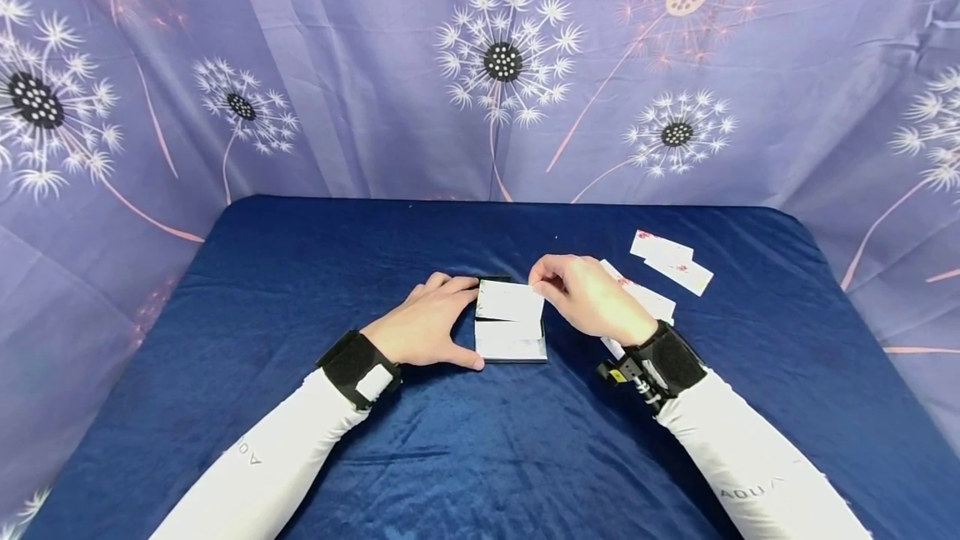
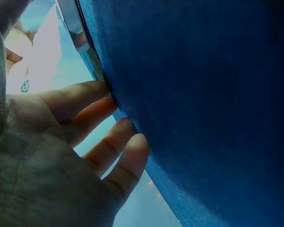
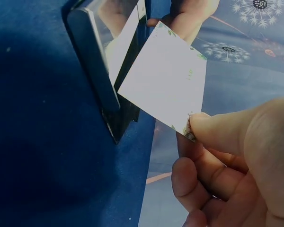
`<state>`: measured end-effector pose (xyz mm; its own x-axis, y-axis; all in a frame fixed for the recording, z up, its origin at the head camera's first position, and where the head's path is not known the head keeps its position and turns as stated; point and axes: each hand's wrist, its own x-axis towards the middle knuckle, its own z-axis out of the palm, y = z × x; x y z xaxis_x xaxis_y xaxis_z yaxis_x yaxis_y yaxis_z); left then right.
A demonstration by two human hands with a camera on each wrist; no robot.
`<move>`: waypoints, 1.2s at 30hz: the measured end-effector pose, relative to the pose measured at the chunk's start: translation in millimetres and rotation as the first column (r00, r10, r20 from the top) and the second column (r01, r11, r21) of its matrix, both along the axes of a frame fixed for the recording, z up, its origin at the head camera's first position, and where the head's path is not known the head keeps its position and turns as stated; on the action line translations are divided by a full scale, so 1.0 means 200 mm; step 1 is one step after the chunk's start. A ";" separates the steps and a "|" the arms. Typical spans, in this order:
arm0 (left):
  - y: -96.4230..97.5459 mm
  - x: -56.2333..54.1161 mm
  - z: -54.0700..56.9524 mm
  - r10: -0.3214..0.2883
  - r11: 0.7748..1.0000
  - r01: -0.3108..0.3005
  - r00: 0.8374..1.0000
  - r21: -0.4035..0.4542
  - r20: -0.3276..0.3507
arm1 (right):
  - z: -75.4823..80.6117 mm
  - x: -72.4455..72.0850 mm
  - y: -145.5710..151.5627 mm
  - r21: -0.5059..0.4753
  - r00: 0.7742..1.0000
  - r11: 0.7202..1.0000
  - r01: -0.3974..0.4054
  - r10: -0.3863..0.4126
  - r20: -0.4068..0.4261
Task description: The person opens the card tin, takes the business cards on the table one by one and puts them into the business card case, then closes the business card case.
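Observation:
A shiny, mirror-like card case (image 1: 512, 349) lies opened on the blue cloth, with white card stock inside and a dark flap (image 3: 119, 124) at its far end. My right hand (image 1: 588, 294) pinches a white card (image 1: 510, 301) by one corner between thumb and index finger. Green leaf prints mark the card's corners in the right wrist view, and it slants over the case. On the case's left side rests my left hand (image 1: 427, 319), its fingers extended. The left thumb touches the near left corner, and the index fingertip (image 2: 103, 87) is at the far end.
To the right, partly behind my right hand, lie several white cards (image 1: 654, 302) with red prints. Two more overlapping cards (image 1: 678, 273) lie farther back. A purple dandelion-print curtain (image 1: 375, 90) hangs behind the blue-covered table (image 1: 322, 248).

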<state>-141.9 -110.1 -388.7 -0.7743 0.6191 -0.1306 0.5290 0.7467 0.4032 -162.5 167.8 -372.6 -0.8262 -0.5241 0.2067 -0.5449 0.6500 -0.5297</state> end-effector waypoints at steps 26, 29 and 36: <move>0.00 0.00 -0.01 -0.001 1.000 0.000 1.000 -0.012 -0.001 | -0.07 0.04 -0.02 0.084 0.997 0.994 -0.066 0.062 0.044; 0.00 0.00 -0.01 -0.004 1.000 0.003 1.000 -0.012 -0.004 | -0.07 0.04 -0.02 0.089 0.997 0.994 -0.069 0.065 0.047; 0.00 0.00 -0.01 -0.005 1.000 0.006 1.000 -0.009 0.000 | -0.09 0.05 -0.02 0.103 0.997 0.991 -0.082 0.080 0.015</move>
